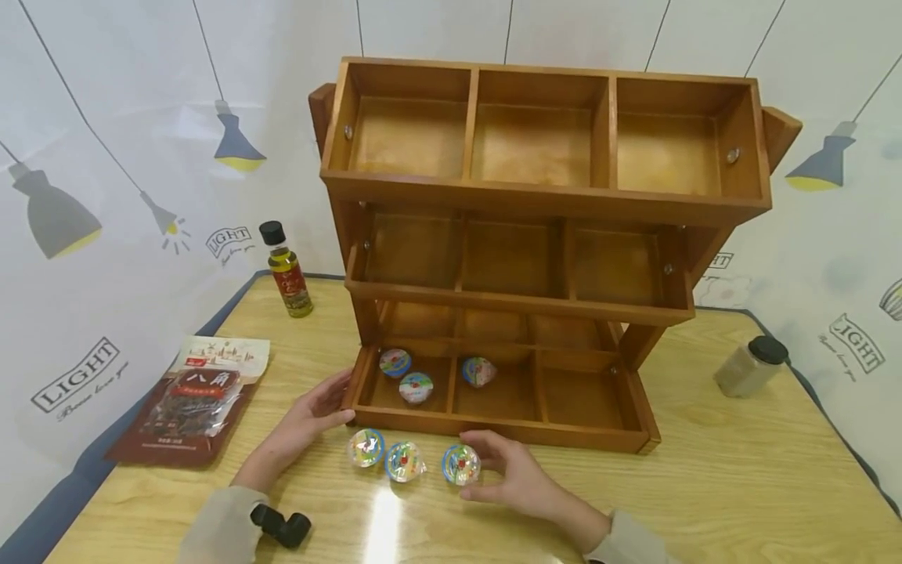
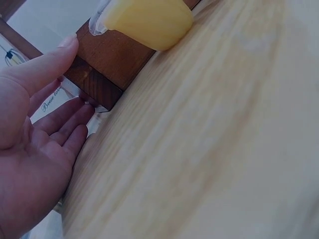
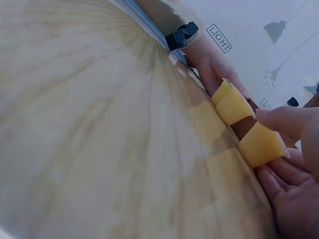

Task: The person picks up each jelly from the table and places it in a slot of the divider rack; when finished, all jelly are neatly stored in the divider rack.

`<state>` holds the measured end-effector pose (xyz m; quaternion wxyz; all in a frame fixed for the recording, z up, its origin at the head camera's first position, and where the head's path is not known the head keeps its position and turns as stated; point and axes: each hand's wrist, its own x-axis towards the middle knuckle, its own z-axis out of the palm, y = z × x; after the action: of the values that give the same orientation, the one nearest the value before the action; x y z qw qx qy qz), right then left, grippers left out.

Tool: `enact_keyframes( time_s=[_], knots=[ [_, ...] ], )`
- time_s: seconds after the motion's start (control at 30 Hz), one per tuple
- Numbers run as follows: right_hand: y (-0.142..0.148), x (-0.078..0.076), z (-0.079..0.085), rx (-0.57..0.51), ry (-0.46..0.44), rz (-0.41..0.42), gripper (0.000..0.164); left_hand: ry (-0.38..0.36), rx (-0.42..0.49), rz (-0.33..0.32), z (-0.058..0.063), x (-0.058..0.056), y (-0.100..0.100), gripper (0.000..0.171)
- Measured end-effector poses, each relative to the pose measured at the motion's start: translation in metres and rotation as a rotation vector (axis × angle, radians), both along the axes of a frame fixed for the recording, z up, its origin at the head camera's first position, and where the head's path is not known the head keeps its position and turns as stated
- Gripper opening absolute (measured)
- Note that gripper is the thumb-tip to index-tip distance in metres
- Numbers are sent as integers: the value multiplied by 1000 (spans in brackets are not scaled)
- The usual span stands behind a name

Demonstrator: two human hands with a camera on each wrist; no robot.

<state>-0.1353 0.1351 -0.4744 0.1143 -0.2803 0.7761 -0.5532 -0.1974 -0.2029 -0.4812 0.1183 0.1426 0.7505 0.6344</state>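
My right hand (image 1: pixel 510 478) holds a jelly cup (image 1: pixel 461 464) at the table's front, thumb on one side and fingers on the other. In the right wrist view this jelly cup (image 3: pixel 261 145) shows a yellow body. Two more jelly cups with printed lids, one (image 1: pixel 366 448) further left and one (image 1: pixel 405 462) between, stand before the wooden shelf (image 1: pixel 507 429). My left hand (image 1: pixel 310 411) rests at the shelf's lower left front corner, thumb at the front and fingers loosely along the side. In the bottom tier, two jelly cups (image 1: pixel 416 388) lie in the left compartment and another (image 1: pixel 479 371) in the middle one.
The shelf's upper tiers (image 1: pixel 546 192) overhang the bottom one. An oil bottle (image 1: pixel 287 274) stands to its left, near a brown-and-white bag of star anise (image 1: pixel 193 403). A black-capped jar (image 1: pixel 751 366) is on the right. Patterned cloth (image 1: pixel 127 258) surrounds the table.
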Motion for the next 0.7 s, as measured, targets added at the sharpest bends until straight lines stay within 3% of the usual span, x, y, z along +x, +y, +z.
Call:
enact_keyframes(
  time_s=[0.17,0.7],
  knots=[
    [-1,-1,-5,-55,-78,3,56,2,-9,4,0,0,1,68],
    [0,-1,-3,-73,-110,21,55,4,-24,15,0,1,0,68]
  ],
)
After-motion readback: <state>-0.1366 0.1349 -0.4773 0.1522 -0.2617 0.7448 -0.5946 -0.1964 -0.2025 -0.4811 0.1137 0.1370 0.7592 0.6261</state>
